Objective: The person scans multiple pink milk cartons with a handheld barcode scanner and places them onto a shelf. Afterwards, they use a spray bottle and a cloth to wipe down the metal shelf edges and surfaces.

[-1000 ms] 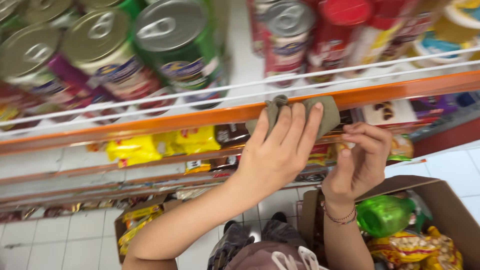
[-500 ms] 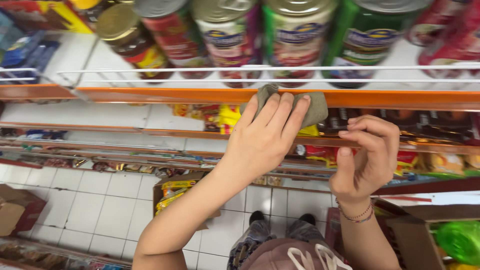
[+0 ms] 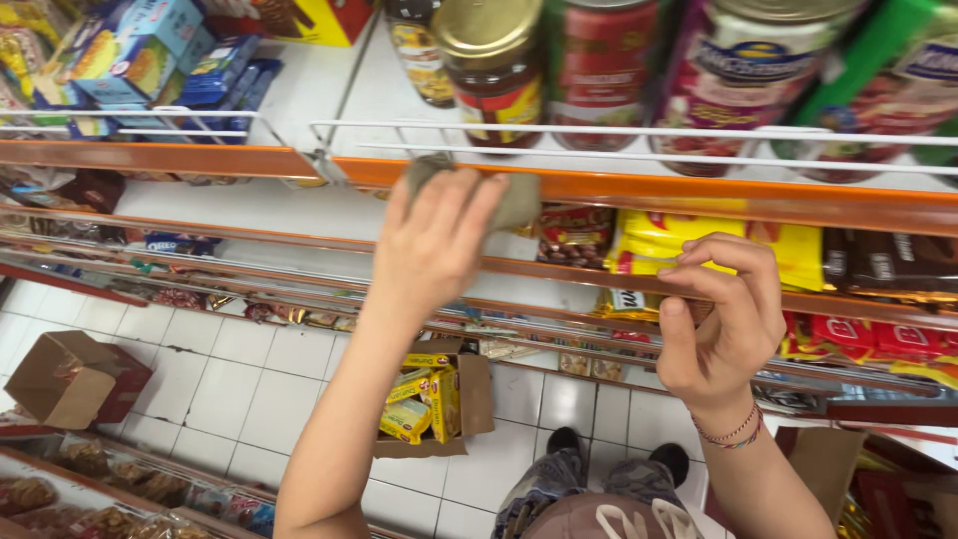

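Note:
My left hand (image 3: 436, 240) presses a grey-green cloth (image 3: 517, 198) flat against the orange front edge of a store shelf (image 3: 699, 196). Only the cloth's corners show past my fingers. My right hand (image 3: 720, 319) hovers lower right with its fingers curled and pinched together, in front of the lower shelf's orange rail; I see nothing held in it. A beaded bracelet (image 3: 731, 436) circles that wrist. Jars and cans (image 3: 496, 60) stand behind a white wire rail on the shelf above the cloth.
Yellow and red snack packets (image 3: 659, 240) fill the lower shelf. An open cardboard box of yellow packs (image 3: 436, 399) sits on the white tiled floor, another brown box (image 3: 72, 377) lies at the left. My shoes (image 3: 559, 441) are below. Blue cartons (image 3: 150, 50) stand upper left.
My left hand has slid the cloth leftward along the orange shelf edge, and my view has shifted left with it. The right hand stays curled at the lower shelf.

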